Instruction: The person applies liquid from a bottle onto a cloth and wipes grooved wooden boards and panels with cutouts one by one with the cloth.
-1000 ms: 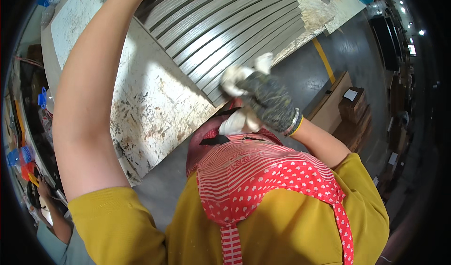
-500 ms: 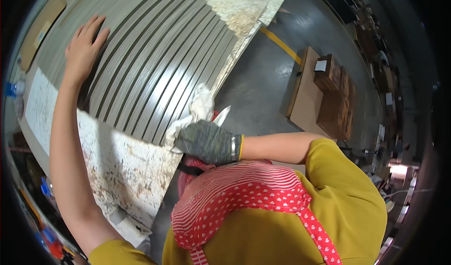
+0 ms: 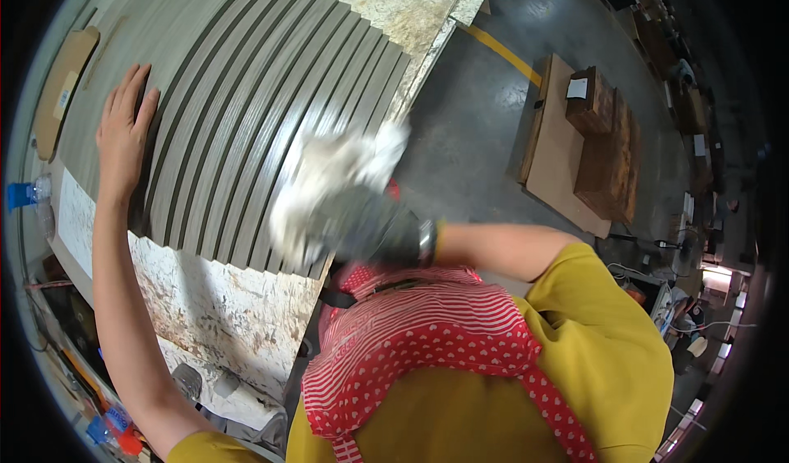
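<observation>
Several long grey wood-grain boards [image 3: 246, 118] lie overlapped in steps on the workbench, each edge showing below the one beside it. My bare left hand [image 3: 123, 134] rests flat on the boards at the left, fingers stretched out. A dark knitted glove covers my right hand [image 3: 362, 225], which is smeared by motion at the near right edge of the boards. It is closed on a crumpled white cloth [image 3: 337, 163], pressed over the nearest board edges. The cloth hides the board ends beneath it.
The worn, paint-spotted bench top [image 3: 230, 299] shows at the near side. A tan cardboard piece [image 3: 64, 93] and a blue-capped bottle [image 3: 43, 204] are at the left. Brown wooden boxes [image 3: 604, 159] stand on a board on the floor at right, past a yellow line [image 3: 505, 54].
The cloth has spread and swung up over the board edges with my right hand. My left hand sits lower in the picture, still flat on the boards. The view has shifted slightly.
</observation>
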`<state>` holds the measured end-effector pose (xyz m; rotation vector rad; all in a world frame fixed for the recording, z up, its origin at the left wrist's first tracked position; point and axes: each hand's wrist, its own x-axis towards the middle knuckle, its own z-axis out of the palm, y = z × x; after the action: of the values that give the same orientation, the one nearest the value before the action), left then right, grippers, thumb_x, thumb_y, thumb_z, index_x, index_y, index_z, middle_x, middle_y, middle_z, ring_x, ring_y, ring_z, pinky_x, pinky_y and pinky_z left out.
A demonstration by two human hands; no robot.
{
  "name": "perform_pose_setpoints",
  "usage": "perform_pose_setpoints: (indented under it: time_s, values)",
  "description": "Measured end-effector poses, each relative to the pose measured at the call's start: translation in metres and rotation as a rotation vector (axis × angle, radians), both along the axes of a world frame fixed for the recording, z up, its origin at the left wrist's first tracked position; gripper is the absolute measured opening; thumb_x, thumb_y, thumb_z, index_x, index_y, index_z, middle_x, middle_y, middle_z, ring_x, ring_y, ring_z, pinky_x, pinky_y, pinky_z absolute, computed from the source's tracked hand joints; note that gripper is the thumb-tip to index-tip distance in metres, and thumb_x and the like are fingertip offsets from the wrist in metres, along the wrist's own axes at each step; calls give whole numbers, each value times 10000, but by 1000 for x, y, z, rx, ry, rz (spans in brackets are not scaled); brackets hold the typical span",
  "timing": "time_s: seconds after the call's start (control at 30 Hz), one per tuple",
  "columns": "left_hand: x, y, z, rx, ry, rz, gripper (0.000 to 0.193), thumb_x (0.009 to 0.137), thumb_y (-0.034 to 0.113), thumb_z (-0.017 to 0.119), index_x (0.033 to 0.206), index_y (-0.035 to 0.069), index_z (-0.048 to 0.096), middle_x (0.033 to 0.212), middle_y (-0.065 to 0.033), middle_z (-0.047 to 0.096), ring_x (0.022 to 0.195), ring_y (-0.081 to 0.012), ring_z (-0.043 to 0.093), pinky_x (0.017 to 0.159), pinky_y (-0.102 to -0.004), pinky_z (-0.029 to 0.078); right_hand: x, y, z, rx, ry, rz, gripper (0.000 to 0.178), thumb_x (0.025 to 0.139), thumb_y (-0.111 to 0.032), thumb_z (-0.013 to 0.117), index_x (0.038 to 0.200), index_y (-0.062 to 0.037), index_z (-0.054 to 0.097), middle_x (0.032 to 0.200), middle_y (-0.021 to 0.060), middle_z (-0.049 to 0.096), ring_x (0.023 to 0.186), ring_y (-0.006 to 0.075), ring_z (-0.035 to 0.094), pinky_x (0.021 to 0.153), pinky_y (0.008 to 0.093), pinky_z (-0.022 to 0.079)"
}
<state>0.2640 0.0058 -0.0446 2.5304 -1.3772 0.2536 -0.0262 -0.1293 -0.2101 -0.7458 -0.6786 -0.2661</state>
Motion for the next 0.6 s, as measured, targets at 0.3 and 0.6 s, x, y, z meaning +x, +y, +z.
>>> perform_pose_setpoints:
  time_s: [0.3,0.6]
  values:
    - [-6,4,3,19,27,7,474,921,426,419,1328,185,443,1402,-46,393,1322,-282,304,1080,-427,230,-21,-162,43,-1420,404,-1098,255,879,-210,509,1041,-30,587,934,128,608,903,220,590,753,328,493]
    - [-11,2,6,40,-5,1,452,923,373,429,1325,166,449,1396,-49,401,1307,-267,333,1080,-396,251,-22,-178,106,-2160,-46,-1402,405,839,-143,484,1232,-45,490,1111,145,567,1009,261,547,897,384,439]
